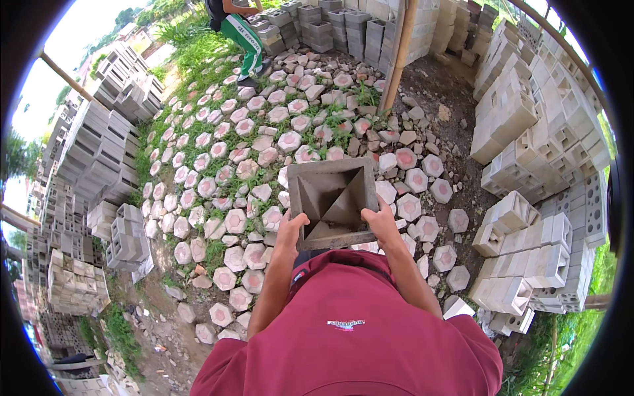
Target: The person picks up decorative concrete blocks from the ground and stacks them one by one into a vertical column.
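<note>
Between my hands is a square grey concrete block (pixel 333 236) with a thick rim. Its hollow inside has slanted faces and a diagonal divider, shadowed on the left. My left hand (pixel 290 230) grips the left side near the bottom corner, thumb over the rim. On the opposite side my right hand (pixel 381 221) holds it the same way, thumb pressed on the edge. The fingers beneath are mostly hidden. The block is held out in front of my maroon shirt (pixel 350 317), above the paved ground.
Hexagonal pavers (pixel 288 140) with reddish centres cover the ground, with grass between. Hollow block stacks (pixel 99 152) stand left, more block stacks (pixel 522 112) right, and grey blocks (pixel 321 33) at the back. A wooden post (pixel 399 59) rises ahead. A person in green trousers (pixel 243 41) stands far left.
</note>
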Available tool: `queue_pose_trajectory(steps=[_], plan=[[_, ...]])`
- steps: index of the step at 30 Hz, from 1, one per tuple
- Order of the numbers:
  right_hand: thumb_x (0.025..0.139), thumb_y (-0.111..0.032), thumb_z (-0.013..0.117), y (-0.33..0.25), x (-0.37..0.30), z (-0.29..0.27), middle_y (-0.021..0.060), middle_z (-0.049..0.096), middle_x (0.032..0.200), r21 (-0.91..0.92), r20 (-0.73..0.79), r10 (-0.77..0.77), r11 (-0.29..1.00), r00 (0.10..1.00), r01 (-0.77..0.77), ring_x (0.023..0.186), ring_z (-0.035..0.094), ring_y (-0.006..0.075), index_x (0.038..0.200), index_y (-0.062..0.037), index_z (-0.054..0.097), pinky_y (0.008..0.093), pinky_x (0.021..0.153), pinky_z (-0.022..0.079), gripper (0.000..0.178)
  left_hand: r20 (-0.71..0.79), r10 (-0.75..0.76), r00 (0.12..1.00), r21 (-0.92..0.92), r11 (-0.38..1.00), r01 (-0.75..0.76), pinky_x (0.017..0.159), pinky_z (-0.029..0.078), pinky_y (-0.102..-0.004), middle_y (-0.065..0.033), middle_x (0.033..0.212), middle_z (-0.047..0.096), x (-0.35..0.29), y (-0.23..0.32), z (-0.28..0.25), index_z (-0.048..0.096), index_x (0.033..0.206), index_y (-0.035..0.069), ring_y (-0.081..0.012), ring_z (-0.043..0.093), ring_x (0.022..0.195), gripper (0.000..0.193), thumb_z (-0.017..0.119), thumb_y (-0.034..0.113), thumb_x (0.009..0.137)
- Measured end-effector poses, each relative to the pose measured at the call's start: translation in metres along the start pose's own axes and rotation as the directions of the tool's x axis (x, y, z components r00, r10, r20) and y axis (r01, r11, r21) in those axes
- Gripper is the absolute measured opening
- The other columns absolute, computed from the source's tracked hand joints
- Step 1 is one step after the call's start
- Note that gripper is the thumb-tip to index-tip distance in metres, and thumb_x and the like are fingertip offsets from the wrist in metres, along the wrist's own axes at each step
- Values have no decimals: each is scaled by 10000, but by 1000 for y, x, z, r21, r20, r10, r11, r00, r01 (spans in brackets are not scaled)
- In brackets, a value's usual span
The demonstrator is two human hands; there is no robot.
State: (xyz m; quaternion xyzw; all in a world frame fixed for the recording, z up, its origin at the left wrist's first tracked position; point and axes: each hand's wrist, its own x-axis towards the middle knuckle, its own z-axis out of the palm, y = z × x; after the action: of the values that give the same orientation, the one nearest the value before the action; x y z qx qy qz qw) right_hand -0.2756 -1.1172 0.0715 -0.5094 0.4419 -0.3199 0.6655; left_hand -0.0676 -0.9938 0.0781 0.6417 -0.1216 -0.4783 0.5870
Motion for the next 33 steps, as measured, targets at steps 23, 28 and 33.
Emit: queue_pose_trajectory(steps=[23,28,33], plan=[[707,-89,596,-69,223,67,35,598,810,-85,-165,62,993,984,-77,698,525,122,1227,66,517,268,644,435,548,123,-162,979,-83,982,173,717,450,-312,-55,897,590,247,93,12,595,995,27,-181,545,805,341,616,157,680],[720,-76,588,-86,295,113,20,583,780,-144,-70,79,986,994,-89,663,510,77,1306,60,464,242,590,418,615,95,-166,981,-149,973,179,688,474,-333,-64,879,590,299,143,-13,591,1027,23,-190,562,773,370,588,130,673],[721,-96,605,-112,341,155,59,601,881,-116,-42,62,991,997,-66,708,534,115,1320,84,441,242,620,438,646,31,-166,986,-128,977,169,640,497,-356,-73,851,591,351,180,-39,590,978,37,-194,587,740,308,560,126,684]])
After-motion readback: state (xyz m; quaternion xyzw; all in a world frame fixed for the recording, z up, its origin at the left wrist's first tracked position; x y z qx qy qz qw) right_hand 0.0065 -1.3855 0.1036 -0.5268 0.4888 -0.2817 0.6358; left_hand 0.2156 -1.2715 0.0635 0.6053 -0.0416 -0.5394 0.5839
